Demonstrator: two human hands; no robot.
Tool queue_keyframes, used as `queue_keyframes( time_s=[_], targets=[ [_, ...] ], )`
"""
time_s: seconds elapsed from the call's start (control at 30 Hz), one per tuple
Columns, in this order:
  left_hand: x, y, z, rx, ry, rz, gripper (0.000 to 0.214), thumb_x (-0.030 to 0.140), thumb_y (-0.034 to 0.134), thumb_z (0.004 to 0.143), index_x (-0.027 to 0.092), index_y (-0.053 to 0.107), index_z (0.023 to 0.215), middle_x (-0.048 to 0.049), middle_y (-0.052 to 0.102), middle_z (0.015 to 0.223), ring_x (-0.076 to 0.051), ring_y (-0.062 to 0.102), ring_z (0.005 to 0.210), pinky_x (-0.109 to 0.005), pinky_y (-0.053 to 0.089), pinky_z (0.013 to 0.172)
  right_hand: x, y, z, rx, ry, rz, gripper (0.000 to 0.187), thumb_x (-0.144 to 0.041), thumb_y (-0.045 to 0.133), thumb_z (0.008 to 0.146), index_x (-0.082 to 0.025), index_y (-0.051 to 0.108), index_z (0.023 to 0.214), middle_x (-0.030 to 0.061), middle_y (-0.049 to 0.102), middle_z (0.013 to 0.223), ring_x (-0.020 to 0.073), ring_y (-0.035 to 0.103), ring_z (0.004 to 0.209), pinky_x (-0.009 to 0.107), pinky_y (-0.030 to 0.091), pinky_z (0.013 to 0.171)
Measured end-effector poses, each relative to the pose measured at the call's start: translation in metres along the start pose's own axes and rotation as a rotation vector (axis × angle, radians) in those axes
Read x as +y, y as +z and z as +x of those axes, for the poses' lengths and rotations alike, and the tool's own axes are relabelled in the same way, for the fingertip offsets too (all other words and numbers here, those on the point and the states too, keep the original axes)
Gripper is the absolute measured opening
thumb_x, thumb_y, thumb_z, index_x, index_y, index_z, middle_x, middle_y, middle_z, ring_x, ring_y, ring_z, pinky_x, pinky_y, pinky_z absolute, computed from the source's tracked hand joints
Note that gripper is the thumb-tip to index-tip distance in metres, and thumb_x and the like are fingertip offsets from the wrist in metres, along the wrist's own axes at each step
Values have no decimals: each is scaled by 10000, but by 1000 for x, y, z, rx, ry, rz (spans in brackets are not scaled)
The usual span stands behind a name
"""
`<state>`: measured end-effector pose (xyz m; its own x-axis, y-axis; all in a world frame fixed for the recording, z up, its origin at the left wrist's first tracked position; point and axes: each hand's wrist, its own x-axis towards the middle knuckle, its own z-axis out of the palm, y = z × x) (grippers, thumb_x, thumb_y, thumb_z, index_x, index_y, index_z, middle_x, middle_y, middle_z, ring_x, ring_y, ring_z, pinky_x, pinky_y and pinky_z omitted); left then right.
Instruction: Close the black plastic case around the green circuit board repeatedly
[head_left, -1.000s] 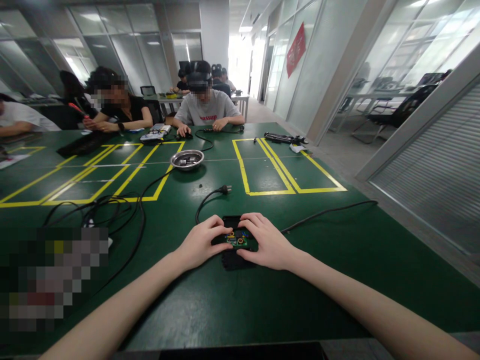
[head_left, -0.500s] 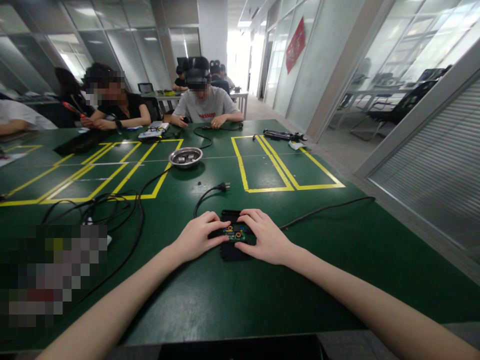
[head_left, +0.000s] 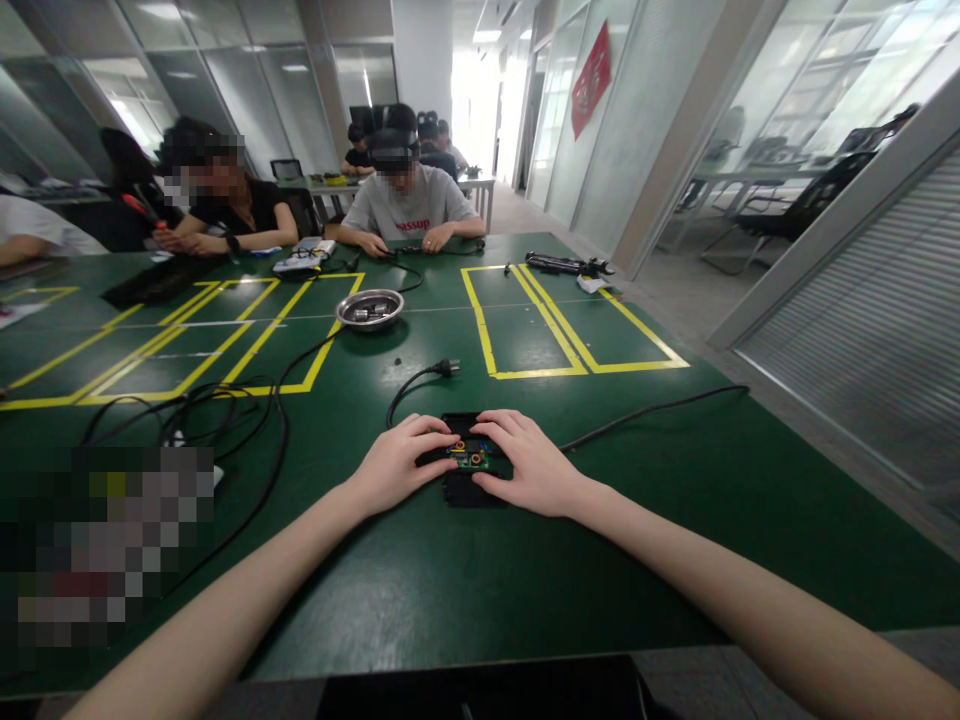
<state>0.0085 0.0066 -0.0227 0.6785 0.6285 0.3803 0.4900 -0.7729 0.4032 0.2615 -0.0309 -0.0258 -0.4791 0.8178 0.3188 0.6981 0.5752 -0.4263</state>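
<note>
In front of me is a small green circuit board (head_left: 470, 459) with copper-wound coils, lying over an opened black plastic case (head_left: 475, 493). My left hand (head_left: 397, 463) grips the left edge of the board, thumb below and fingers above. Opposite it, my right hand (head_left: 531, 464) has its thumb and fingers curled round the board's right end, which they partly cover. Parts of the case show above and below the board. A black cord with a plug (head_left: 448, 368) lies just beyond my left hand, and another black cable (head_left: 652, 412) runs off from behind my right hand.
A metal bowl (head_left: 370, 309) with small metal parts stands farther back. Tangled black cables (head_left: 217, 405) lie on the left by a blurred-out area. Yellow tape (head_left: 536, 375) marks the green table. A black folded tool or stand (head_left: 566, 264) rests far right. Co-workers sit opposite.
My view has tilted slightly. Both hands stay at the board, with small finger shifts, and more of the case's far part shows. The co-worker opposite has lowered a hand to a cable.
</note>
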Motion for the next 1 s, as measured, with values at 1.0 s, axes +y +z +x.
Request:
queue_keyframes(
  time_s=[1.0],
  targets=[
    [7, -13, -2, 18, -55, -77, 168, 247, 617, 937, 171, 765, 956, -37, 734, 835, -137, 653, 685, -239, 517, 660, 28, -29, -2, -50, -25, 109, 84, -271, 594, 992, -215, 636, 945, 23, 698, 861, 173, 650, 742, 290, 484, 679]
  ],
)
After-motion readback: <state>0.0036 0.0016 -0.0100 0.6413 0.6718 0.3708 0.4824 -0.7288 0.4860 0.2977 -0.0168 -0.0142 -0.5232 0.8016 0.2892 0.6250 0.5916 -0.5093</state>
